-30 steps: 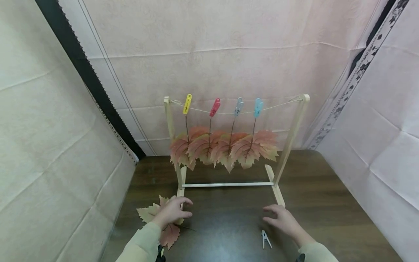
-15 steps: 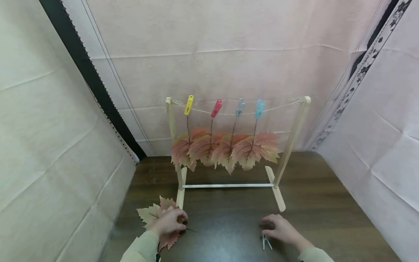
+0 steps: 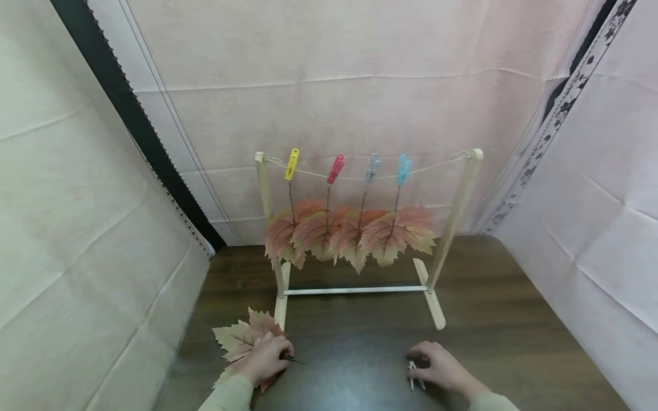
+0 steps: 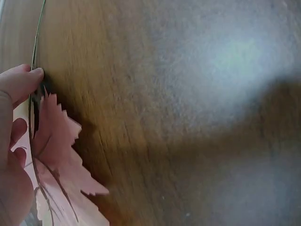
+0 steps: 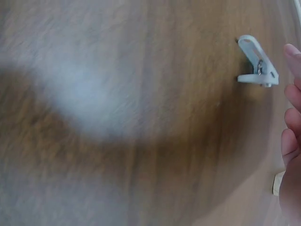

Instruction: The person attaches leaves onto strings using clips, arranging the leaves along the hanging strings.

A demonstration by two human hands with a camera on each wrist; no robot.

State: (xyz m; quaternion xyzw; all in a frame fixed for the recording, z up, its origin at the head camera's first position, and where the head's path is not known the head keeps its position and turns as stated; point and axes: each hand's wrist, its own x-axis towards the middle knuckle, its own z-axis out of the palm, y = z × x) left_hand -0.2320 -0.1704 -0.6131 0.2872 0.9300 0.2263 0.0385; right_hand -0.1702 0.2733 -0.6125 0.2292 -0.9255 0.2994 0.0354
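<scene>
My left hand (image 3: 263,359) pinches the stem of an artificial maple leaf (image 3: 237,338) at the table's left front. In the left wrist view, thumb and finger meet on the thin stem (image 4: 35,44), and the pink leaf blade (image 4: 63,155) lies under the hand. My right hand (image 3: 441,368) hovers low with bent fingers around a pale clothespin (image 3: 412,382). The right wrist view has that clothespin (image 5: 258,66) standing on the table, its handles spread, with a small gap to the fingertips (image 5: 292,51); the thumb is out of sight there.
A wooden frame (image 3: 454,222) stands behind the hands, a string tied between its posts. From it hang several maple leaves (image 3: 354,234), each by its own clothespin: yellow (image 3: 291,164), red (image 3: 336,169), grey-blue (image 3: 373,168), light blue (image 3: 403,169). Pale cloth (image 3: 329,103) encloses the table.
My left hand has lowered onto the leaf, its spread fingers closing on the stem. My right hand has come down and toward the clothespin, its fingers now around it.
</scene>
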